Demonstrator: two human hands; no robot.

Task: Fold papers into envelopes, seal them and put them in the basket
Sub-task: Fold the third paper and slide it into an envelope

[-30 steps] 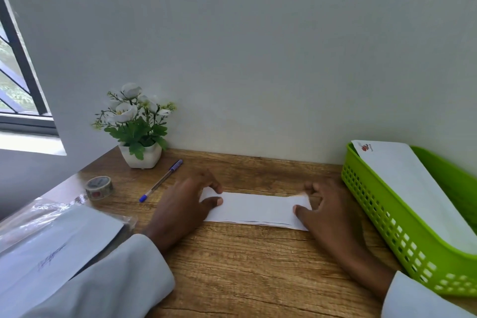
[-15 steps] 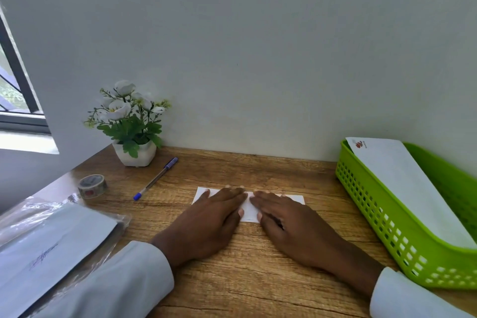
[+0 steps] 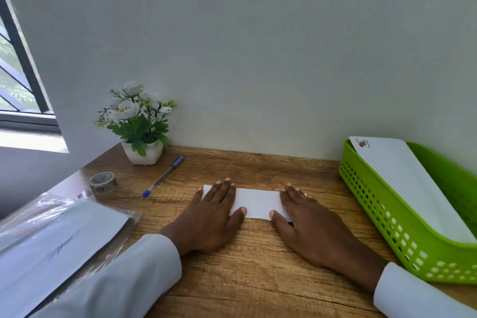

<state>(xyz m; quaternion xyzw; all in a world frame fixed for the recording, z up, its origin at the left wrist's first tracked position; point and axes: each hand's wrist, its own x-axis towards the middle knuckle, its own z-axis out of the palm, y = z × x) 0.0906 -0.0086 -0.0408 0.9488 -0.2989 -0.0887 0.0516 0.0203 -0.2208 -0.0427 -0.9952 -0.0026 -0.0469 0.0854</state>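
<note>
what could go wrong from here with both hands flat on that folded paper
The left hand and right hand press only the ends of the folded paper, so its middle may spring up once released. The tape roll sits far to the left; reaching for it might nudge the pen or let the fold open.

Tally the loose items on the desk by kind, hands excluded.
Folded paper: 1
Green basket: 1
Envelope in basket: 1
Pen: 1
Tape roll: 1
Potted flowers: 1
Plastic sleeve of papers: 1
Total: 7
</note>
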